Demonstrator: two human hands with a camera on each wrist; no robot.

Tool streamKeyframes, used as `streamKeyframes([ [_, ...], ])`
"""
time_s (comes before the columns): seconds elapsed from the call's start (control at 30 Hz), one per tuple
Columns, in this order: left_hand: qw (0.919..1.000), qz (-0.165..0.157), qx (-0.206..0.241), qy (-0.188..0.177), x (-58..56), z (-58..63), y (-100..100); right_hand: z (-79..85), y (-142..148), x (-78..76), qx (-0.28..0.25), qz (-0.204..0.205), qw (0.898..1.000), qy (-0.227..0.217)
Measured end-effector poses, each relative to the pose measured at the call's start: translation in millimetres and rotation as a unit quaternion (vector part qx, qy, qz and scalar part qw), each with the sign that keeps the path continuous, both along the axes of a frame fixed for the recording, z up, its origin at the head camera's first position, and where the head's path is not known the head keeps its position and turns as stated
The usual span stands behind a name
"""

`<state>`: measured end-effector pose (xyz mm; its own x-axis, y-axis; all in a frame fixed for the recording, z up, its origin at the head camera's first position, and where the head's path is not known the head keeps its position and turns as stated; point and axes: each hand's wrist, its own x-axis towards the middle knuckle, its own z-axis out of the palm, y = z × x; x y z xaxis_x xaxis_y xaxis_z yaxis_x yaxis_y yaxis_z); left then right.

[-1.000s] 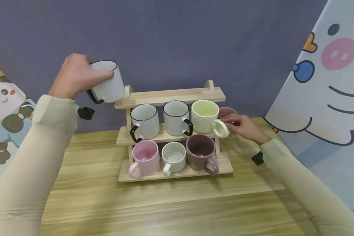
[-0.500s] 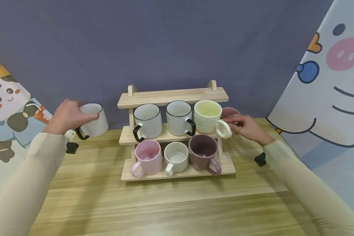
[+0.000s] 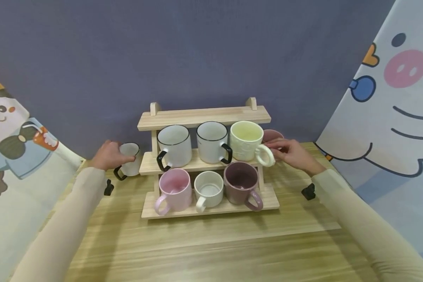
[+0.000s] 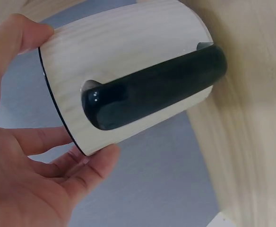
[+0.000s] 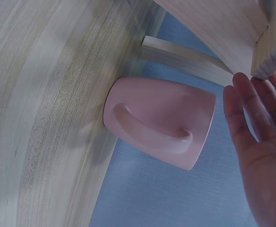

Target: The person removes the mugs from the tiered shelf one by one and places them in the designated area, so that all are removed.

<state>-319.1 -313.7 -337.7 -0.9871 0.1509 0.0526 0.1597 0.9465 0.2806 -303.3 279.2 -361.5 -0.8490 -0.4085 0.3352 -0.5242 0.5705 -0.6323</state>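
My left hand (image 3: 110, 156) grips a white mug (image 4: 128, 54) with a dark rim and black handle, thumb on one side of the rim and fingers on the other. The mug stands upright left of the wooden shelf rack (image 3: 204, 117), its base at the tabletop in the left wrist view. At the rack's other end, the outstretched fingers of my right hand (image 3: 293, 156) touch the end of the middle shelf (image 5: 272, 52); the right thumb is out of the right wrist view. Behind those fingers a dusty pink mug (image 5: 164, 111) stands on the table, partly hidden in the head view.
On the middle shelf stand two white mugs with black handles (image 3: 178, 150) (image 3: 211, 147) and a pale yellow mug (image 3: 244, 145). The bottom shelf bears a pink mug (image 3: 178, 192), a small white cup (image 3: 208, 192) and a purple mug (image 3: 239, 184). A grey-blue backdrop (image 3: 197, 51) rises behind.
My left hand has brought the white mug down from beside the top shelf, first leftward, then right to the table beside the rack. My right hand stays at the shelf end.
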Motion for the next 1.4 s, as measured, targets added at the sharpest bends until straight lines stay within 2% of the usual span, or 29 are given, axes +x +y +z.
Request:
streamKeyframes([
  [0.23,0.9999,0.011,0.005,0.006,-3.8,-13.1,1,22.2,-20,22.1,0.006,0.011,1.000,0.012],
  [0.43,0.9999,0.003,0.006,0.014,-4.6,-17.5,-1,26.1,-25,25.8,0.017,0.013,0.999,0.028],
  [0.57,1.0000,0.002,-0.003,-0.007,-5.2,-13.9,1,25.8,-23,26.0,0.013,0.012,0.999,0.028],
  [0.63,0.9999,0.004,-0.005,-0.015,-3.6,-9.1,4,25.4,-22,26.2,0.009,0.010,0.999,0.030],
  [0.7,0.9999,0.006,0.007,-0.007,-0.3,-2.0,8,25.2,-21,26.4,0.005,0.010,0.999,0.031],
  [0.8,0.9986,0.009,0.034,0.039,8.5,11.5,16,24.7,-20,26.7,-0.002,0.006,1.000,0.030],
  [0.93,0.9898,0.005,0.088,0.111,25.3,31.5,33,24.2,-19,27.0,-0.003,0.007,1.000,0.029],
  [1.13,0.9766,-0.040,0.127,0.169,52.0,57.7,68,25.5,-19,28.5,0.002,0.005,1.000,0.029],
  [1.27,0.9717,-0.074,0.136,0.178,62.2,67.2,89,27.2,-20,30.3,0.008,-0.003,1.000,0.028],
  [1.4,0.9752,-0.093,0.125,0.158,66.2,72.8,104,27.8,-21,30.6,0.013,-0.005,1.000,0.028],
])
